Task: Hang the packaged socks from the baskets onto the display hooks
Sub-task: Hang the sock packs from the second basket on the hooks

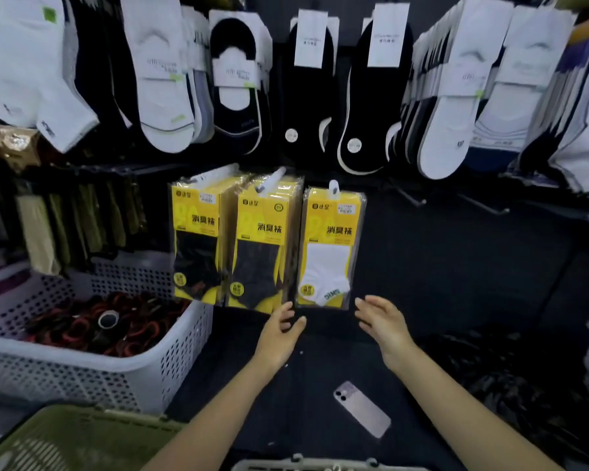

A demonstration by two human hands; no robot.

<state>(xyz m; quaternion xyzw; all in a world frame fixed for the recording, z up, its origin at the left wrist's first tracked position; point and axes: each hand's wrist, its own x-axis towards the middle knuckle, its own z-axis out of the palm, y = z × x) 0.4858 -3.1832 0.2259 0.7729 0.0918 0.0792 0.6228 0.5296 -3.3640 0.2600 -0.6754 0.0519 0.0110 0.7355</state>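
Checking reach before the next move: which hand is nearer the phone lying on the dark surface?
The right hand is nearer, above the phone and slightly to its right. The left hand is farther, up and off to the phone's left.

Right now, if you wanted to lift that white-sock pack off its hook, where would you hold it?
Probably by its lower side edges, coming from below: the white-sock pack hangs flat and upright from its top tab, its bottom free. The left hand and right hand, both open, sit just beneath it.
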